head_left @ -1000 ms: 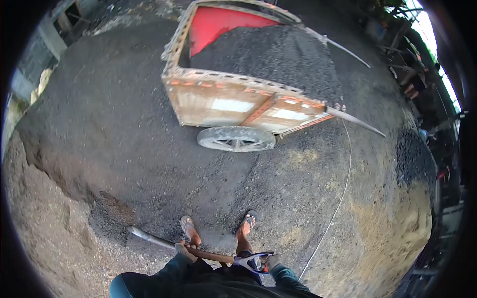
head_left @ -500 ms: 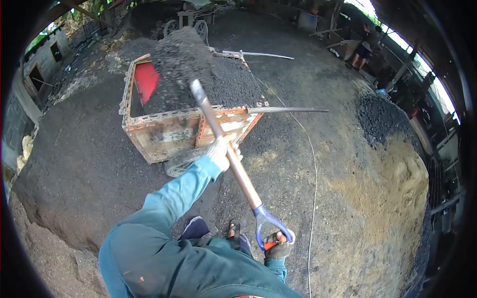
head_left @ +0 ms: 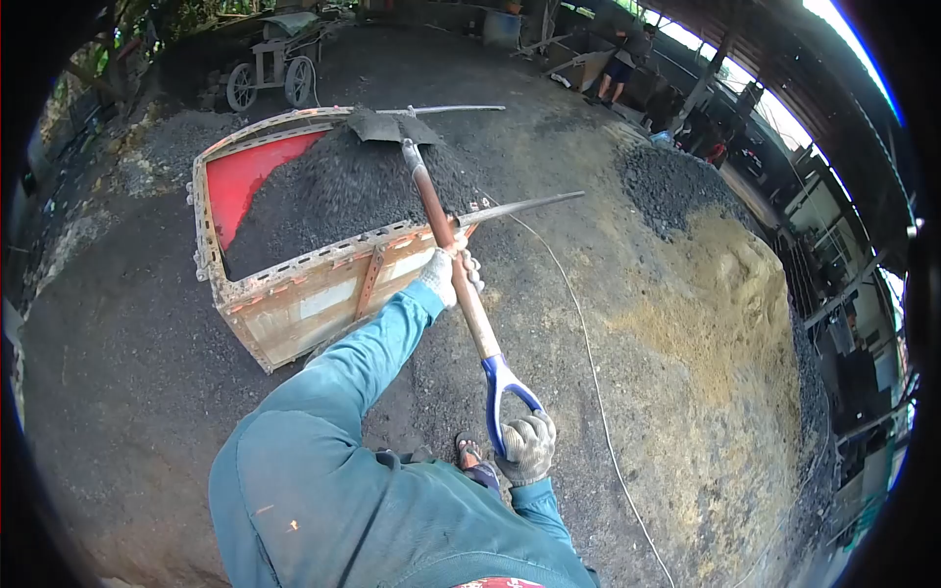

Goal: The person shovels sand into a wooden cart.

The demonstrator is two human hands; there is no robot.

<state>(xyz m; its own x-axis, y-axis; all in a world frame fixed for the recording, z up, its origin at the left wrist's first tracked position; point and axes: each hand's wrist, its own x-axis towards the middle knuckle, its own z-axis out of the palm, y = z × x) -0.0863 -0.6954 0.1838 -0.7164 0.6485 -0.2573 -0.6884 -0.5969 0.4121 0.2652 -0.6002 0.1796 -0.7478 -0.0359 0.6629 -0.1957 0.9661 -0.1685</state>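
Note:
A shovel [head_left: 474,318] runs up and away from me, with a wooden shaft and a blue D-shaped grip. My left hand [head_left: 447,275], in a pale glove, is wrapped round the middle of the shaft. The gloved fingers of my right hand [head_left: 529,446] are closed round the D-grip. At the far end, the grey blade [head_left: 377,125] is over the back right of a wooden cart [head_left: 338,299] with a red inner panel [head_left: 257,176]. Dark gravel [head_left: 323,201] is heaped inside the cart; no load shows on the blade.
The cart's two handles [head_left: 524,207] stick out to the right. A thin cable [head_left: 591,358] crosses the ground. Piles of dark gravel [head_left: 676,186] and brown sand [head_left: 730,279] lie at right. Behind are a wheeled frame [head_left: 270,73] and another person [head_left: 624,64].
Gravel that was flying over the cart has come down into it. The shovel has swung rightward and more upright, its blade now visible. My view has turned right; both hands keep their grip.

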